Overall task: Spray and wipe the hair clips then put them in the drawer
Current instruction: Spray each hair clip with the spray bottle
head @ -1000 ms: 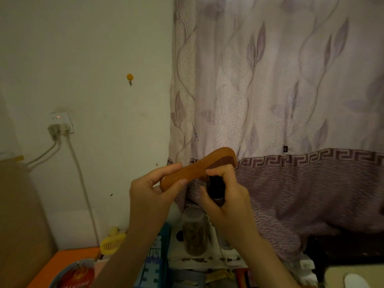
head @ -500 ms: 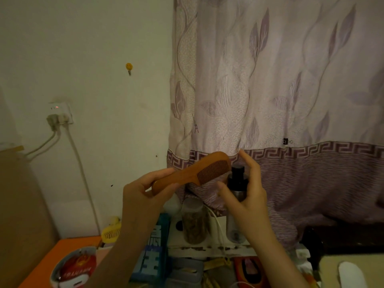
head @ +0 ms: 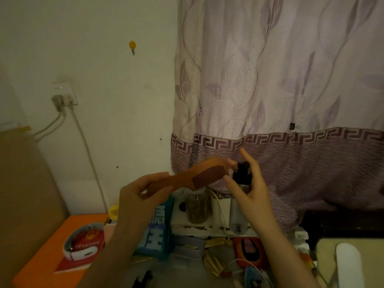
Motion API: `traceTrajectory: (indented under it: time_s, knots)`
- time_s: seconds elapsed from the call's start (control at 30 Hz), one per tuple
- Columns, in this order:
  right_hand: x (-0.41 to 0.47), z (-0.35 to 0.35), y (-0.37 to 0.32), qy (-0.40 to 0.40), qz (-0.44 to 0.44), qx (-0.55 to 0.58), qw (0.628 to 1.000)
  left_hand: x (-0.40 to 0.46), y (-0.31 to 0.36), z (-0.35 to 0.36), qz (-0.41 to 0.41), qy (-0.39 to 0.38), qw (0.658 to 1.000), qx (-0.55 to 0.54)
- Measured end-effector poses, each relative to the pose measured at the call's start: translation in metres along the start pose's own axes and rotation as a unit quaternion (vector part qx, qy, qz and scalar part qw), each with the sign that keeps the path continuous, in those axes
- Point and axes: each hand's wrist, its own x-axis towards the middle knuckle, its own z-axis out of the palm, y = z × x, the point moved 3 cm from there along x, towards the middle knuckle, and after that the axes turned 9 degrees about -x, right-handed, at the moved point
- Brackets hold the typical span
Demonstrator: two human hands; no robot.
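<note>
1. Cluttered table (head: pixel 52 246) below, pale wall and patterned curtain (head: pixel 270 90) behind; only the head view is given.
2. Left hand (head: pixel 137 196): fingers pinch the handle of the wooden comb (head: pixel 187 177), teeth pointing down, its far end just beside the right fingertips.
3. Right hand (head: pixel 249 183): fingers wrap the spray bottle (head: pixel 242 177), index finger raised above the black nozzle.
4. Since a second ago the finger has lifted off the nozzle and the hands sit lower; spraying looks paused, wiping probably next.

The spray bottle (head: pixel 242 183) has moved up beside the comb (head: pixel 199 176) teeth.
</note>
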Motion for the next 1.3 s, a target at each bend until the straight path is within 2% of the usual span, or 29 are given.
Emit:
traceTrajectory:
  time_s: [0.47,0.67,0.83,1.1,1.3]
  knots:
    - [-0.029,0.018,0.028,-0.033,0.042,0.015,0.998,-0.033,-0.026,-0.011,-0.058,0.015,0.998,0.007]
    - [-0.056,0.031,0.050,-0.065,0.090,0.010,0.994,-0.065,-0.055,-0.023,-0.126,0.051,0.990,0.021]
    - [-0.092,0.048,0.077,-0.117,0.147,0.001,0.982,-0.105,-0.086,-0.036,-0.197,0.096,0.976,0.021]
    - [-0.152,0.083,0.115,-0.190,0.223,0.010,0.956,-0.161,-0.128,-0.062,-0.257,0.137,0.956,0.027]
    - [-0.182,0.109,0.135,-0.214,0.270,-0.008,0.939,-0.184,-0.169,-0.093,-0.313,0.152,0.937,0.045]
